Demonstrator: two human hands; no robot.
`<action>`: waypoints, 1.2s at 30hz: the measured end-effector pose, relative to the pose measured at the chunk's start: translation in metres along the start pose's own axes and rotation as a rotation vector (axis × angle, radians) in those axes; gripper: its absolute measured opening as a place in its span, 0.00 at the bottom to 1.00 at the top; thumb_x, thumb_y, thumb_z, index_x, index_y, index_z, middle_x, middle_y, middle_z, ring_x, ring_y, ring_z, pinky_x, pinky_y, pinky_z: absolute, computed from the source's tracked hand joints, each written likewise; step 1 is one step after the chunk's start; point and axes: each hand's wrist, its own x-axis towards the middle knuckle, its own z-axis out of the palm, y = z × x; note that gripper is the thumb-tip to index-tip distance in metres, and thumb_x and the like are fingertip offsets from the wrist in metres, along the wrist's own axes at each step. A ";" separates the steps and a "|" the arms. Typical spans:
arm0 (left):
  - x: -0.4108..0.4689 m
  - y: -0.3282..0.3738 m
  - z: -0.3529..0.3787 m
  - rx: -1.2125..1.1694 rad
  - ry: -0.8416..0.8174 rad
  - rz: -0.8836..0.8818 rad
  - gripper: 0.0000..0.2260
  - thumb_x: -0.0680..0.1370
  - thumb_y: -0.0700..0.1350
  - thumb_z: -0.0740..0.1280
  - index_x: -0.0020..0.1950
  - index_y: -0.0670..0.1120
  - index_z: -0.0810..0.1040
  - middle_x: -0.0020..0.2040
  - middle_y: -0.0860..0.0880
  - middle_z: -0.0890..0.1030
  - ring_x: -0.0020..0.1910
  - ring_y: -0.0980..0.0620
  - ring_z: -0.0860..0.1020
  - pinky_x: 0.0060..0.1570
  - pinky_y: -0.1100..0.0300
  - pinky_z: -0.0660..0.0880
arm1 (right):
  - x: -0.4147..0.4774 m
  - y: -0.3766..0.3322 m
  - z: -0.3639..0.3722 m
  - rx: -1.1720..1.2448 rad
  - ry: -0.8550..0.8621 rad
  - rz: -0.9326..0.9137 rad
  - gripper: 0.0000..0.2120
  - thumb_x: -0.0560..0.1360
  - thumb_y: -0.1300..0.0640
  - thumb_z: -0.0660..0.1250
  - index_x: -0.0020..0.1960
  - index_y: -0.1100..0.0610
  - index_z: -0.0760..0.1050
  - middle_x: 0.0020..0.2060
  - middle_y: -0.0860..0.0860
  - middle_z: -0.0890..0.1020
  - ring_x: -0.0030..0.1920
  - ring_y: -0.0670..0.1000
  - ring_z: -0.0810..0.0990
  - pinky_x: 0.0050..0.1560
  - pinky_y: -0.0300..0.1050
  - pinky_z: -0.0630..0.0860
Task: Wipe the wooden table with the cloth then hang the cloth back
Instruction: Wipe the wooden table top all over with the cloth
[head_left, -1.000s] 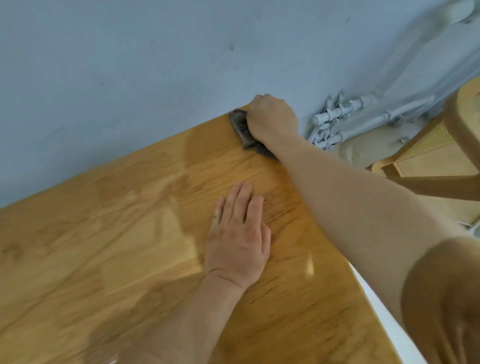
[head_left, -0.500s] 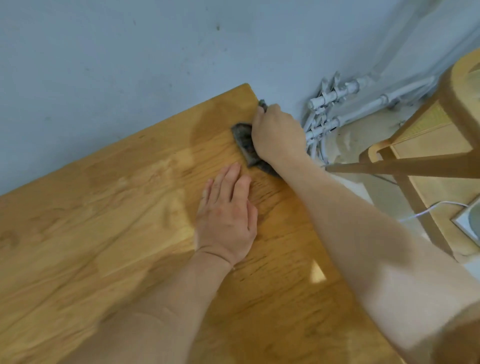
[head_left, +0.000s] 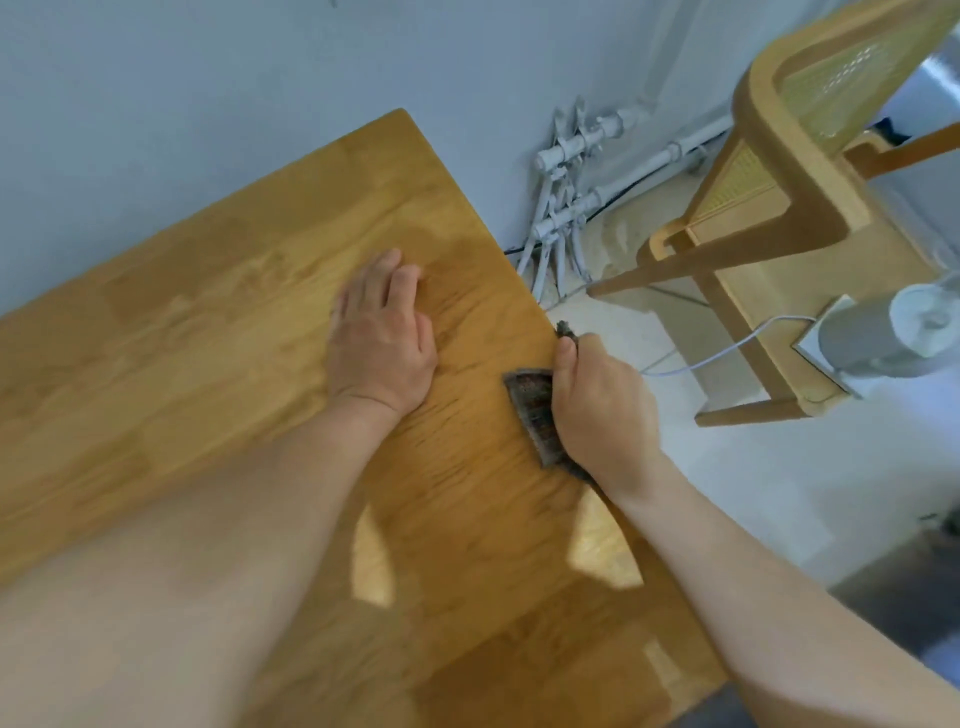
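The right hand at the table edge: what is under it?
A dark cloth lies under the right hand, held against the wooden table at its edge. Only a strip beside the hand and a tip past the thumb show; the rest is covered.

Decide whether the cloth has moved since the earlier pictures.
Yes. The right hand has drawn the cloth from the far corner of the wooden table back along its right edge, toward the person.

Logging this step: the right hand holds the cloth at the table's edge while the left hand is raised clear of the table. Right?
Not quite. In the head view the left hand lies flat on the wooden table; the right hand does hold the cloth at the edge.
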 end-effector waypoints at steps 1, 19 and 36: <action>0.000 0.001 0.001 0.012 -0.005 0.004 0.18 0.76 0.42 0.56 0.65 0.44 0.71 0.70 0.42 0.69 0.70 0.42 0.65 0.70 0.45 0.59 | -0.013 0.009 -0.003 -0.004 -0.011 0.029 0.15 0.83 0.49 0.49 0.42 0.56 0.63 0.30 0.52 0.71 0.32 0.60 0.74 0.32 0.50 0.66; -0.180 0.065 0.011 0.091 -0.264 0.139 0.27 0.79 0.52 0.49 0.77 0.44 0.54 0.78 0.46 0.54 0.77 0.49 0.51 0.73 0.45 0.52 | -0.066 0.031 -0.025 0.043 -0.057 0.189 0.19 0.83 0.46 0.47 0.44 0.57 0.68 0.40 0.56 0.80 0.43 0.60 0.78 0.42 0.51 0.72; -0.174 0.059 0.019 0.043 -0.140 0.207 0.27 0.78 0.49 0.55 0.75 0.41 0.58 0.76 0.42 0.59 0.76 0.44 0.55 0.72 0.44 0.50 | -0.179 0.070 -0.004 0.653 0.698 1.117 0.20 0.83 0.51 0.48 0.56 0.62 0.75 0.50 0.56 0.80 0.52 0.57 0.77 0.50 0.49 0.69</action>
